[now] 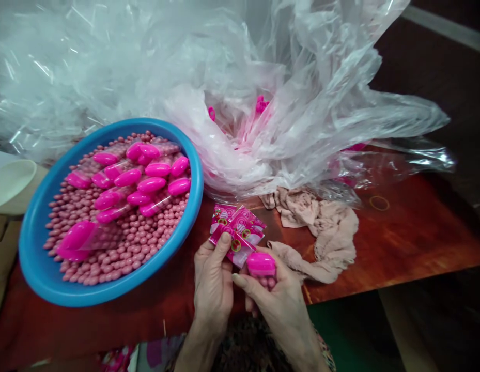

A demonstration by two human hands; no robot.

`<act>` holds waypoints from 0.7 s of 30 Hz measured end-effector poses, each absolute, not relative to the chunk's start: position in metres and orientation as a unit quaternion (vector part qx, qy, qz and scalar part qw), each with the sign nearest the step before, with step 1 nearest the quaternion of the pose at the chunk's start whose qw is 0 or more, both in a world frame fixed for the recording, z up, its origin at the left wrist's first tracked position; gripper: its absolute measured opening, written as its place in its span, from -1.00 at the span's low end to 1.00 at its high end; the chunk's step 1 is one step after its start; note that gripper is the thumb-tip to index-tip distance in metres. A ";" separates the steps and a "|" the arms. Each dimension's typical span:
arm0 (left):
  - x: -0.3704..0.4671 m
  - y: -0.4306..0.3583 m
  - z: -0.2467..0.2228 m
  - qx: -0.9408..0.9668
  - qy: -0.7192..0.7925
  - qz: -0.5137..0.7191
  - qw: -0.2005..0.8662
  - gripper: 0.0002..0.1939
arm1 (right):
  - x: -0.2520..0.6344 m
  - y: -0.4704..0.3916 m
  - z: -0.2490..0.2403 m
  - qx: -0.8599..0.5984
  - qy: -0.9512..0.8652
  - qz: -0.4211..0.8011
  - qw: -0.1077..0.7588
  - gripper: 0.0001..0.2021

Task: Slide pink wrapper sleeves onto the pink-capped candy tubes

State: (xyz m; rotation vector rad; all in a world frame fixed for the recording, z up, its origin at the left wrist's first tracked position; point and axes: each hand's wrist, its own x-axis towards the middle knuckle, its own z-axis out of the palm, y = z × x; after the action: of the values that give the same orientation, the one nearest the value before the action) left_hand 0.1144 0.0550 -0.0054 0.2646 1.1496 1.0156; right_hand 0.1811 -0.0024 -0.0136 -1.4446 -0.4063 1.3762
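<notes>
My left hand (214,281) is closed on a few small pink printed wrappers (240,227), fanned out with the thumb pressed on top. In my right hand (276,292) is a small clear container with a bright pink cap (262,263); pink balls show through its lower part. The two hands are close together, and the container almost meets the lower edge of the wrappers. Left of them stands a blue basin (197,206) of pink candy balls (146,243), on which several similar pink-capped containers (127,178) lie. Some fingers of my right hand are hidden behind the container.
A large heap of clear plastic bags (302,103) covers the back, with bright pink pieces (261,105) inside. A crumpled beige cloth (335,232) lies right of my hands on the reddish table (418,232). A whitish scoop-like vessel (15,183) is at the far left. A rubber band (379,203) lies at right.
</notes>
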 end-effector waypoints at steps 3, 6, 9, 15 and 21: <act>0.116 0.052 -0.006 0.120 0.522 0.460 0.708 -0.90 | 0.181 -0.002 -0.016 -0.619 -0.181 0.558 0.523 -0.68; 0.117 0.050 -0.007 0.129 0.524 0.461 0.705 -0.91 | 0.181 -0.001 -0.015 -0.624 -0.194 0.553 0.517 -0.74; 0.116 0.050 -0.007 0.149 0.521 0.457 0.705 -0.91 | 0.183 -0.001 -0.012 -0.617 -0.203 0.569 0.505 -0.75; 0.106 0.053 -0.006 0.207 0.476 0.412 0.749 -0.82 | 0.190 -0.001 -0.014 -0.599 -0.212 0.597 0.489 -0.78; 0.098 0.054 -0.004 0.243 0.472 0.320 0.785 -0.72 | 0.190 -0.006 -0.018 -0.601 -0.172 0.610 0.487 -0.25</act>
State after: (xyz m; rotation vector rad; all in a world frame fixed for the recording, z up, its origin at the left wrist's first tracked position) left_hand 0.0981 0.0542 -0.0044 0.5246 1.0172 0.6892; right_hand 0.1904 -0.0065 -0.0181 -1.4617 -0.4175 1.4832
